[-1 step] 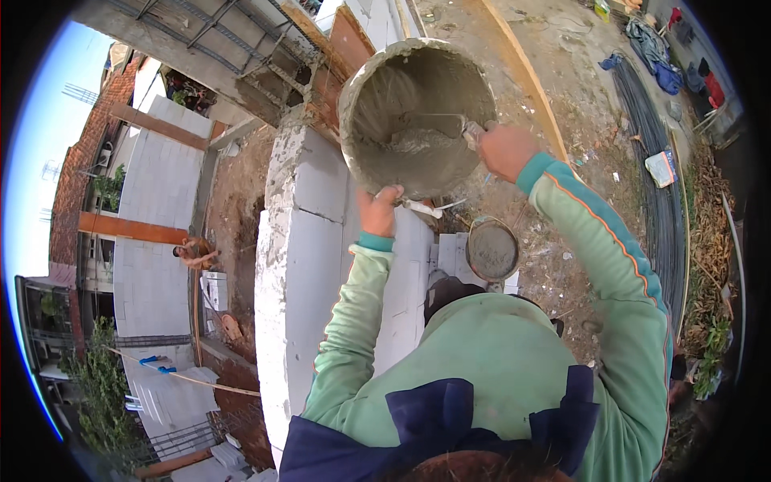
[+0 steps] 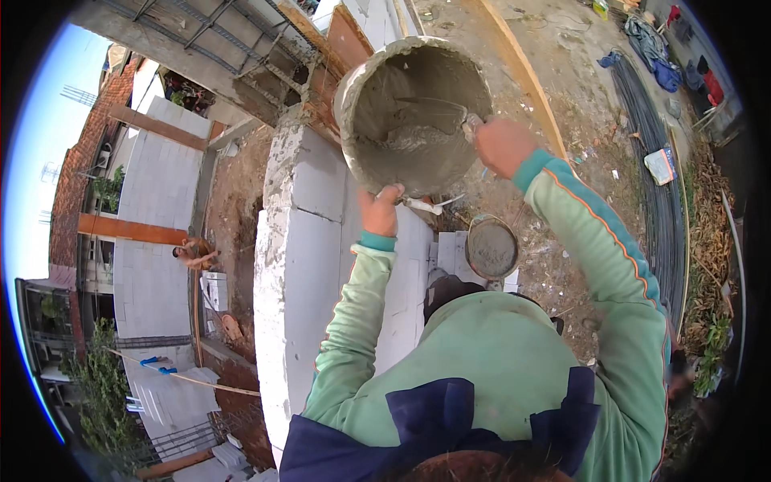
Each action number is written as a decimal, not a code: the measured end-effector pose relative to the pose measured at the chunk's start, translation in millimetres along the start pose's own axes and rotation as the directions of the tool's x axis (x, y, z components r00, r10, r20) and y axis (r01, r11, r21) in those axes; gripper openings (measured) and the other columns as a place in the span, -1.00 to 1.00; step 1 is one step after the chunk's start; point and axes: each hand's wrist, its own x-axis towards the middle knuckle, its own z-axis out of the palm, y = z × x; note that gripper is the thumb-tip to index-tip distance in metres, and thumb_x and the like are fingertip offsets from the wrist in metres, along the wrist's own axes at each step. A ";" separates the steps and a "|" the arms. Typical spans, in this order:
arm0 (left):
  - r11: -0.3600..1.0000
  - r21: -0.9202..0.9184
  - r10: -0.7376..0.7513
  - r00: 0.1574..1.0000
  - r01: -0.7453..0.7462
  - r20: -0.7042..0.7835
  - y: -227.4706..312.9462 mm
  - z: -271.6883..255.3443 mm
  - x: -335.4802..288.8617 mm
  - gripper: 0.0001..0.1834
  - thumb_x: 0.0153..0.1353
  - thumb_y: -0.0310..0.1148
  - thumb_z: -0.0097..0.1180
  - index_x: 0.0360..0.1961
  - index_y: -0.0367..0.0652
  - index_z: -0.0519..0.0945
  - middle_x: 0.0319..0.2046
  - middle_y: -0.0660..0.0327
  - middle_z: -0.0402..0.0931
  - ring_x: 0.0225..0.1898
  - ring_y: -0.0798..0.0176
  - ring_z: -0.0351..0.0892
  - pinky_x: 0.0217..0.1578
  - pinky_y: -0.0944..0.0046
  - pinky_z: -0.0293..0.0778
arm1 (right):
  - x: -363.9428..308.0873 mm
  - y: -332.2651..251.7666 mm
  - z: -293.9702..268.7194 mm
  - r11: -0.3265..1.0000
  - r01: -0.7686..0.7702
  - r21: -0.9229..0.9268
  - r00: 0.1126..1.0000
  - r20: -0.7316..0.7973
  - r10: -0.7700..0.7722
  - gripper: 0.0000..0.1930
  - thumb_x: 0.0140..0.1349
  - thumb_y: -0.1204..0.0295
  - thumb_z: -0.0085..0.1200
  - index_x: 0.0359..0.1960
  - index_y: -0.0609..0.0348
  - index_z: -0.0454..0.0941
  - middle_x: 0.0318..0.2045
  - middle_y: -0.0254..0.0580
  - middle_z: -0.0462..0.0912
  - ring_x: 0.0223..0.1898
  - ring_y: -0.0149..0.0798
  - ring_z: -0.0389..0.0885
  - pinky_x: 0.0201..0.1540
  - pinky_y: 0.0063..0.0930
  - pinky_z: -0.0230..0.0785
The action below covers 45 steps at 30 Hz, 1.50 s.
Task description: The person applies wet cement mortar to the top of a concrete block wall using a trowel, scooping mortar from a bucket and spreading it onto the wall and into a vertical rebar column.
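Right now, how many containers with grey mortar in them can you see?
2. A large bucket is tilted against the top of the white block wall, with the left hand at its rim. A smaller round pan sits lower down on white blocks. Others may be hidden.

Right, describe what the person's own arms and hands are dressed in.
Both hands are bare: left hand, right hand. Each arm wears a loose pale green long sleeve ending in a teal ribbed cuff. The right sleeve carries a thin orange stripe beside a teal band along its outer edge.
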 end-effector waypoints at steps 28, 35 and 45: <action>0.980 0.126 0.126 0.967 -0.157 0.221 22.4 -20.4 -39.2 0.08 -0.02 -0.54 0.07 0.50 -0.22 -0.25 0.27 0.08 0.24 0.18 0.19 0.32 0.21 0.20 0.26 | -16.1 17.8 -2.1 0.382 -0.441 0.812 0.804 0.546 -0.234 -0.62 0.43 0.15 -0.22 0.03 0.11 0.50 -0.49 -0.20 0.59 -0.62 -0.37 0.57 -0.67 -0.46 0.43; 0.993 0.084 0.064 0.976 -0.083 0.209 -57.6 1.4 -33.1 0.15 -0.06 -0.59 0.08 0.50 -0.14 -0.34 0.41 0.04 -0.01 0.34 0.13 0.14 0.31 0.18 0.15 | -37.4 -2.1 40.4 0.193 -0.604 0.774 0.731 0.634 -0.253 -0.66 0.40 0.10 -0.08 0.02 0.00 0.51 -0.54 -0.32 0.52 -0.70 -0.45 0.44 -0.75 -0.53 0.29; 0.712 -0.424 -0.650 0.753 0.559 -0.099 -158.1 -44.0 -85.4 -0.33 0.09 -0.60 0.00 0.28 -0.06 0.20 0.05 0.10 0.43 0.02 -0.01 0.51 -0.09 -0.15 0.54 | -77.2 -1.4 10.9 0.143 -0.691 0.709 0.643 0.693 -0.326 -0.61 0.37 0.28 0.06 0.15 0.18 0.41 -0.50 -0.32 0.50 -0.67 -0.51 0.39 -0.71 -0.62 0.24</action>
